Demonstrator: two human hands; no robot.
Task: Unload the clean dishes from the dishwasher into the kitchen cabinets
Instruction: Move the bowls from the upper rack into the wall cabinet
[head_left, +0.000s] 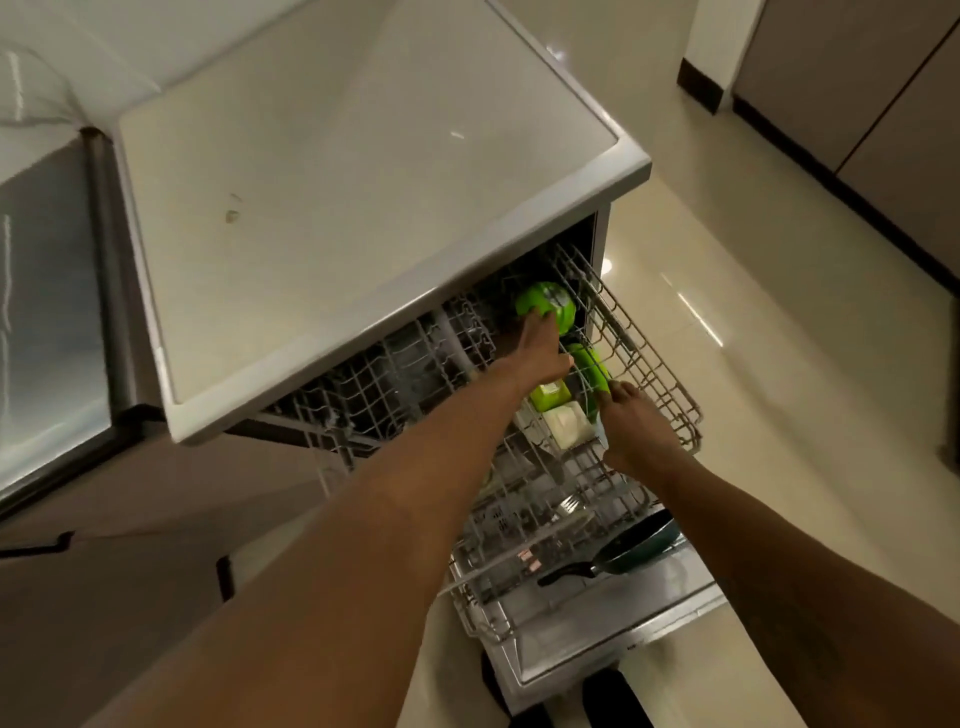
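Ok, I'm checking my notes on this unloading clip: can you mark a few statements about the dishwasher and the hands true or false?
1. The left hand reaches the green cup at the back of the upper rack. True.
2. The frying pan lies in the upper rack. False: it lies in the lower rack.
3. The right hand holds the pan's handle. False: its fingers are at a second green item in the upper rack.
4. A white container sits beside a light green container in the upper rack. True.
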